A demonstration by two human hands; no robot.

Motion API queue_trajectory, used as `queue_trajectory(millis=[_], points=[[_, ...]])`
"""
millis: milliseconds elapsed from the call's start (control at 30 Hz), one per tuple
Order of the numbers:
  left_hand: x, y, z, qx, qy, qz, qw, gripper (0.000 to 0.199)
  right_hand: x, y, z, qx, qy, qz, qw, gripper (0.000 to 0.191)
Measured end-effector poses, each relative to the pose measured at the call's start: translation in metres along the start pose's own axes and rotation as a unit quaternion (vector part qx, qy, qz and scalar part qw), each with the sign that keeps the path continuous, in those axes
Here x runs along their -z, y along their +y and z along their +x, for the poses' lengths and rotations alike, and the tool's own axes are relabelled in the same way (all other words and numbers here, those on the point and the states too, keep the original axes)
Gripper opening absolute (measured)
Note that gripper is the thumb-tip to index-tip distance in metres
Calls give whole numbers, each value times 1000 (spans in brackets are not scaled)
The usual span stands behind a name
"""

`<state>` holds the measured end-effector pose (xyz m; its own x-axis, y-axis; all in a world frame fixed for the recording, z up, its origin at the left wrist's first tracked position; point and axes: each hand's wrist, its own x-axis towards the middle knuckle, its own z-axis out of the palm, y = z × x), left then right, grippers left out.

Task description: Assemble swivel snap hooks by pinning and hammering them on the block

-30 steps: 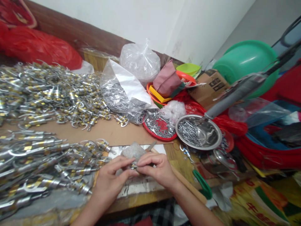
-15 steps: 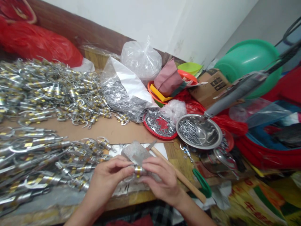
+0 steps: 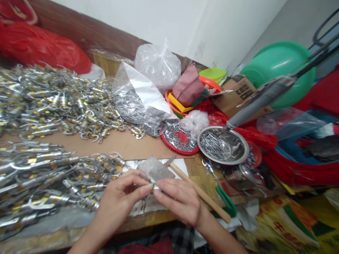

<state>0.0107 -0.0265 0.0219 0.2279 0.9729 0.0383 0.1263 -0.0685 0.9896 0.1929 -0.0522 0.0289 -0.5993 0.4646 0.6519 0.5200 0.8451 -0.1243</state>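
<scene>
Wooden surface (image 3: 194, 173), cluttered. Heap of metal fittings (image 3: 66, 98) at far left, second batch of fittings (image 3: 59, 200) nearer the person; silver with yellow bands, many with curved hook-like arms. Green basin (image 3: 286, 74) at far right, tipped on its side. Yellow bag (image 3: 280, 225) bottom right: red characters, one looks like 牛, others not readable. Cardboard box (image 3: 235, 95) in front of basin: dark printed block, too blurred to read. Steel bowl (image 3: 233, 148) holds thin metal pins (image 3: 212, 144); red plate (image 3: 185, 152) beside it carries small flat metal bits. Tool with a long wooden handle (image 3: 201, 190) lies slanting, right of a grey block (image 3: 156, 169), block on a white sheet (image 3: 182, 166).

Right hand (image 3: 180, 203): fingers together, bent over the piece's right end; thumb not clearly seen. Left hand (image 3: 127, 190): thumb and index finger pinched on its left end. Both grips closed on the same small fitting (image 3: 154, 188).

Fitting sits between the fingertips, on the near side of the block. Short shiny stretch shows, silver and yellow; rest hidden by fingers. Can't tell whether it touches the sheet.
</scene>
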Motion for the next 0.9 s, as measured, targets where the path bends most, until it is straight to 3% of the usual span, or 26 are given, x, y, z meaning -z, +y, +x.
queue_trajectory(millis=[233,367,467,567,667,700,733,833,900], points=[[4,3,3,64,-57,-64,994,10,-11,-4,-6,-112,21,55,992,28],[-1,-2,-1,134,-17,-89,987,11,-17,-6,-5,-206,40,120,970,21],[-8,-7,-6,184,12,-173,967,37,-17,-8,0,-254,47,146,955,17],[-14,-9,-7,185,21,-241,953,60,-12,0,5,-282,-9,175,943,13],[-17,-9,-6,182,27,-249,951,62,-3,36,9,-331,-105,70,935,14],[-17,-8,-5,183,23,-250,951,63,0,55,9,-359,-125,-14,925,17],[-17,-8,-4,184,17,-251,950,64,2,75,8,-403,-157,-131,892,22],[-17,-7,-2,183,2,-248,951,66,4,132,3,-445,-204,-202,848,24],[-17,-8,0,180,-10,-244,953,67,0,158,-1,-455,-240,-211,831,18]])
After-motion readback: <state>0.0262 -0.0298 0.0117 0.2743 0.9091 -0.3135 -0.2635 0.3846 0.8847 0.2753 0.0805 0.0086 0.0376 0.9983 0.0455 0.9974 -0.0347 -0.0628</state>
